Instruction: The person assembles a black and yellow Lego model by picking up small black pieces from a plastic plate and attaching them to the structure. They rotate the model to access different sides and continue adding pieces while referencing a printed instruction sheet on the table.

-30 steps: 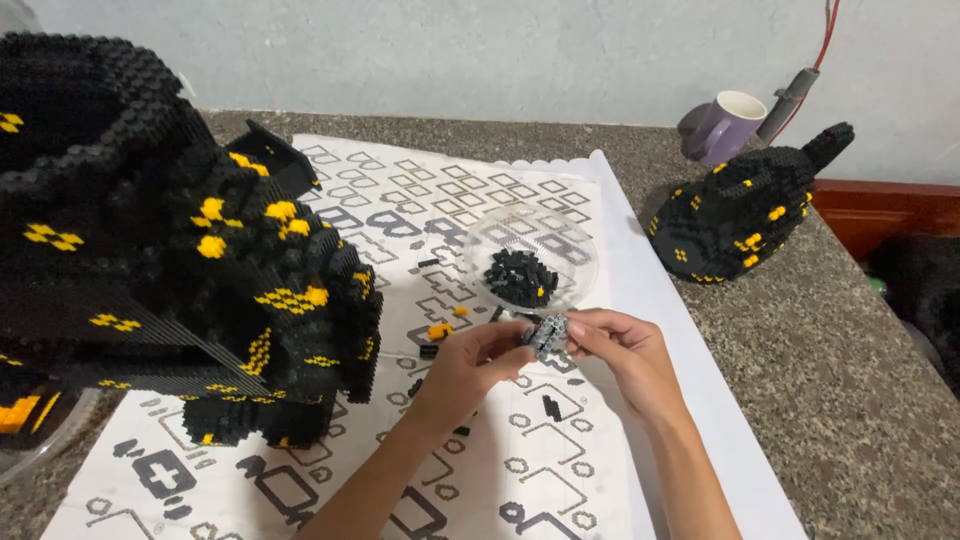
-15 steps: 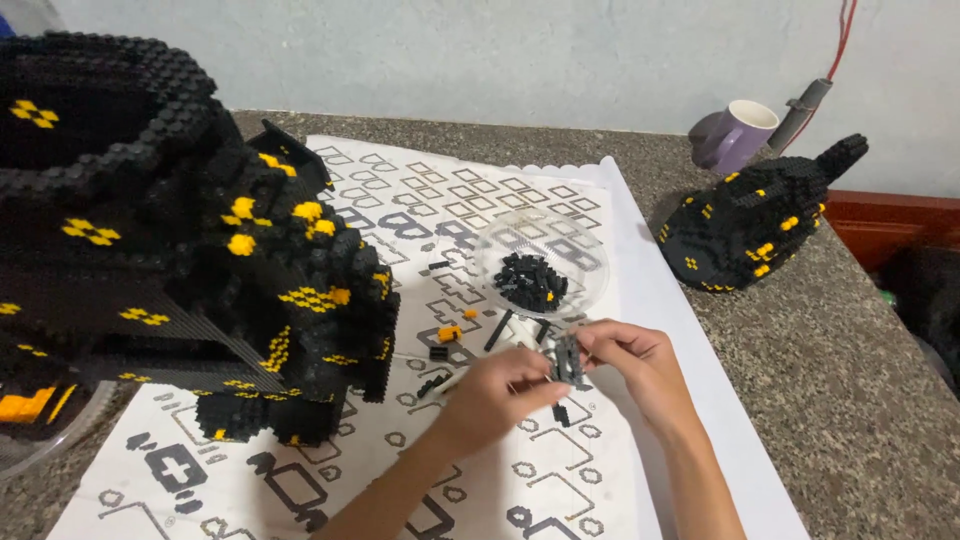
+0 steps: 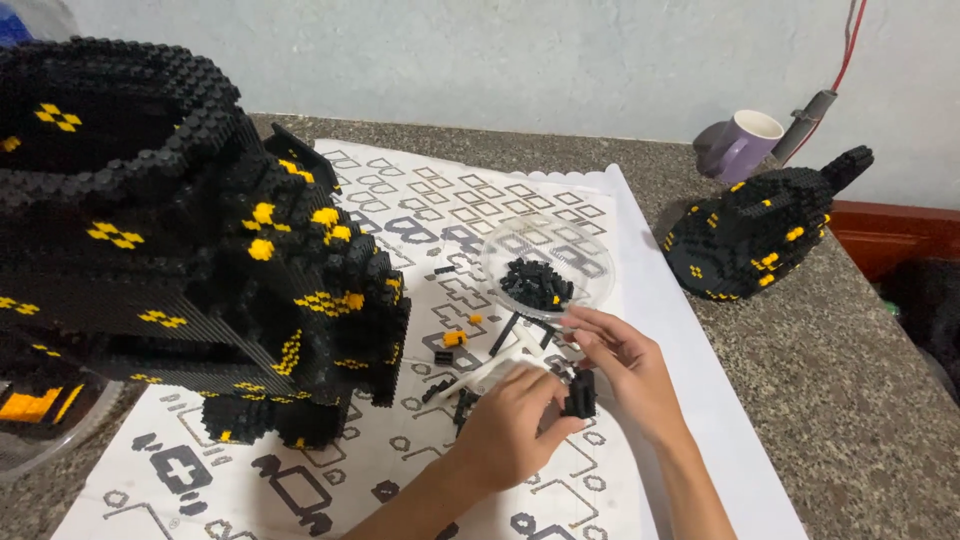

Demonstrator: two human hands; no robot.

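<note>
Now that we have drawn our hands nearer the table's front edge, away from the clear dish (image 3: 590, 262), right-hand fingers (image 3: 600, 345) and left-hand fingers (image 3: 548, 415) pinch the small black brick assembly (image 3: 580, 393) together above the printed sheet (image 3: 430, 210).

hands: 2, left hand (image 3: 505, 430) and right hand (image 3: 628, 372) | small black brick assembly (image 3: 580, 394): 1 | large black-and-yellow brick models: 2, big model (image 3: 180, 240) and smaller model (image 3: 760, 235) | clear bowl (image 3: 592, 250) of black bricks: 1 | purple mug (image 3: 742, 145): 1 | printed paper sheet (image 3: 420, 200): 1 | loose orange bricks: 2 seen, larger orange brick (image 3: 455, 339)
</note>
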